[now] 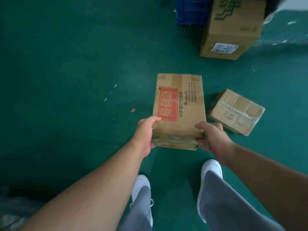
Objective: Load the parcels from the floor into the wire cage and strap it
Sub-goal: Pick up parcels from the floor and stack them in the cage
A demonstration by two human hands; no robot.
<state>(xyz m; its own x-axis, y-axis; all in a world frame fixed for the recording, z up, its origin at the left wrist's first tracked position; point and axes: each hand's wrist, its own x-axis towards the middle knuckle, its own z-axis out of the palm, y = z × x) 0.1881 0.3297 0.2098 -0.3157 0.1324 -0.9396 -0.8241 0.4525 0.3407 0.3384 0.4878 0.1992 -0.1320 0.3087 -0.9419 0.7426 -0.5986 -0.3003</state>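
The flat brown cardboard box with a red printed label point(180, 104) lies on or just above the green floor point(66, 64), ahead of the person's feet. The left hand point(145, 135) and right hand point(213, 139) grip its near corners, thumbs on top and fingers curled under. It looks stiff and fairly light, with a worn, crushed near edge, so the sound side edges would give a firmer hold.

Three parcels are in view:
- The held box.
- A small, crumpled, taped cardboard box point(236, 112) just right of it.
- A tall green-printed cardboard carton point(233, 29) well beyond it.

One blue plastic crate point(191, 10) stands beside the carton. No wire cage shows.
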